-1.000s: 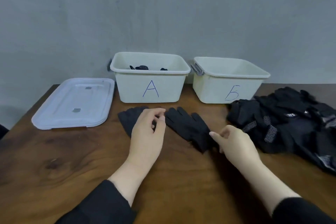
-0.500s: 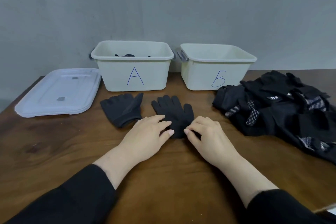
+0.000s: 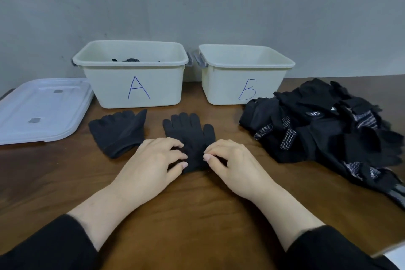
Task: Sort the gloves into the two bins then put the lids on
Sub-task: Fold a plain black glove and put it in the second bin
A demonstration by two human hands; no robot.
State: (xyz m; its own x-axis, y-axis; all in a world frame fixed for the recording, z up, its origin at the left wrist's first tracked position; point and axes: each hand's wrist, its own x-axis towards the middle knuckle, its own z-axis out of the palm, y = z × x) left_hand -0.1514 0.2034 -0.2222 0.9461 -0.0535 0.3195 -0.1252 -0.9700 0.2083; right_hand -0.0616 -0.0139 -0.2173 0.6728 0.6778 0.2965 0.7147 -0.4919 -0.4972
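A black knit glove (image 3: 189, 131) lies flat at the table's middle, fingers pointing away from me. My left hand (image 3: 151, 164) and my right hand (image 3: 232, 164) rest on its cuff from either side, fingers curled, pinching the fabric. A second black glove (image 3: 118, 131) lies to its left. Bin A (image 3: 131, 76) holds dark gloves; bin B (image 3: 245, 74) stands to its right, its inside hidden. A pile of black gloves with dotted palms (image 3: 324, 127) lies at the right. The clear lids (image 3: 41, 109) are stacked at the left.
Both bins stand against a grey wall (image 3: 197, 0) at the back of the brown wooden table (image 3: 186, 215). The pile reaches the table's right edge.
My left hand left the left glove and both hands came together on the middle glove's cuff. That glove now lies straight, and the camera has shifted closer.
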